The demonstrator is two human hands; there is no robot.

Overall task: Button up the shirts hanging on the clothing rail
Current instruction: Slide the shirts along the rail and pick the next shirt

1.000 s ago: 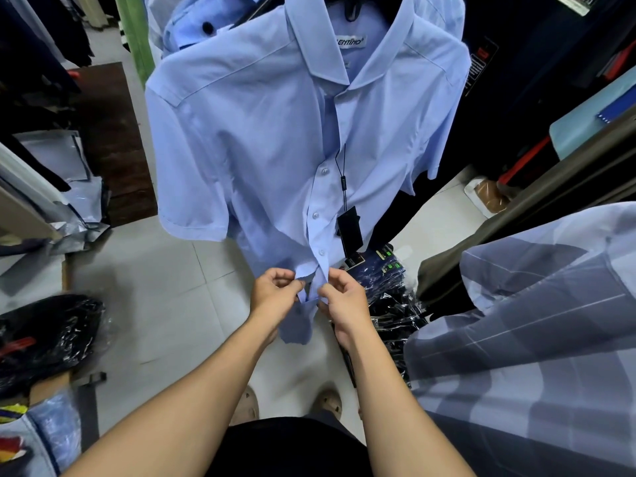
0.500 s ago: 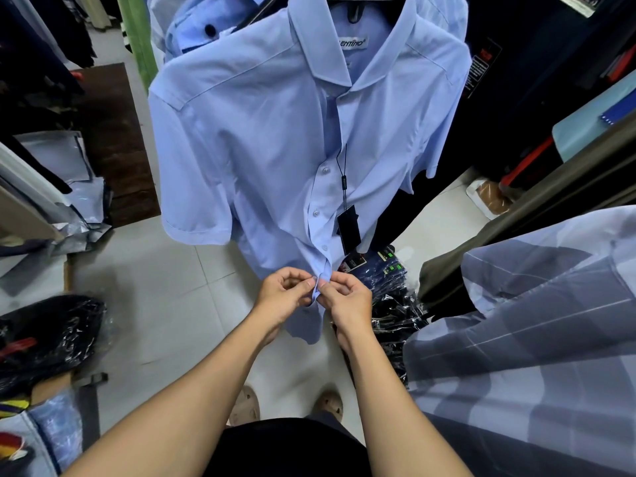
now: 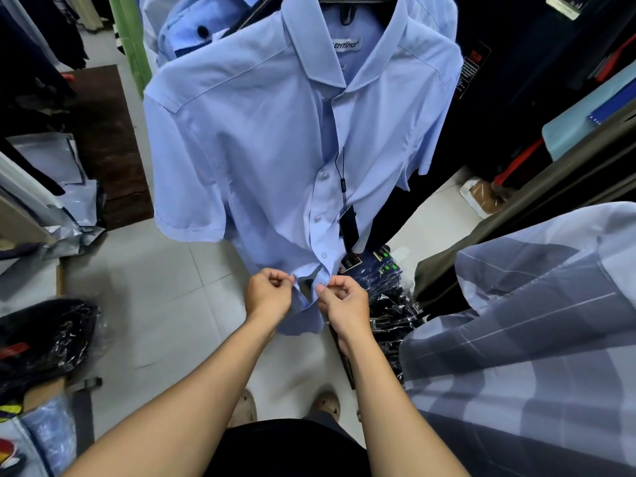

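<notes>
My hands have drawn apart since half a second ago: then they met thumb to thumb at the front strip of the shirt [image 3: 261,142], now a small gap stands between them low on the hem, with the fabric parted there. My left hand [image 3: 269,295] pinches the left edge of the light blue cloth between thumb and curled fingers; my right hand [image 3: 345,304] pinches the right edge the same way. Whether a button sits under either pinch I cannot tell. The shirt hangs in front of me on a dark hanger [image 3: 347,0], collar up, three pale buttons done along the front above my hands, the lowest button [image 3: 324,255] just above the gap. A black tag [image 3: 349,229] dangles on a cord beside the buttons. Below lies a pale tiled floor [image 3: 144,290], with a dark brown mat [image 3: 106,142] further back to the left. A stack of bagged dark clothes [image 3: 382,290] sits on the floor just right of my right hand, more black plastic bags [image 3: 44,342] lower left. A grey checked shirt [image 3: 523,339] fills the right side, near the camera. My two sandalled feet show at the bottom.
</notes>
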